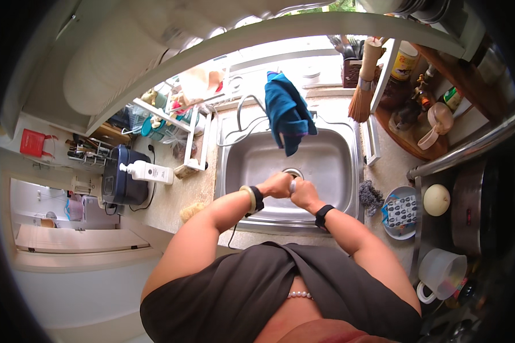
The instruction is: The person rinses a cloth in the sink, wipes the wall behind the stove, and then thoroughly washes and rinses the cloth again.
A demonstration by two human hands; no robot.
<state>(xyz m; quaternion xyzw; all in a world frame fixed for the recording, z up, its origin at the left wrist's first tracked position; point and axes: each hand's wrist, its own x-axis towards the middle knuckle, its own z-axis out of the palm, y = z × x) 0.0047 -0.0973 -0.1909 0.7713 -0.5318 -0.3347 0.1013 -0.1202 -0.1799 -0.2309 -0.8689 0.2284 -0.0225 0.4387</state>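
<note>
My left hand (275, 185) and my right hand (304, 194) are both closed and meet knuckle to knuckle over the stainless steel sink (251, 160). A small pale thing (292, 186) shows between the two fists; the fingers hide the rest, and I cannot tell what it is. Just beyond my hands lies the drain (293, 172) in the sink floor. A blue cloth (285, 109) hangs at the far side of the sink, hiding much of the tap area.
Left of the sink are a yellowish sponge (192, 212), a white pump bottle (150, 171) and a dark blue appliance (126, 176). To the right sit a dark grey scrubber (370, 197), a plate (397, 233) and a clear plastic jug (442, 274). A bundled brush (362, 96) hangs from the shelf.
</note>
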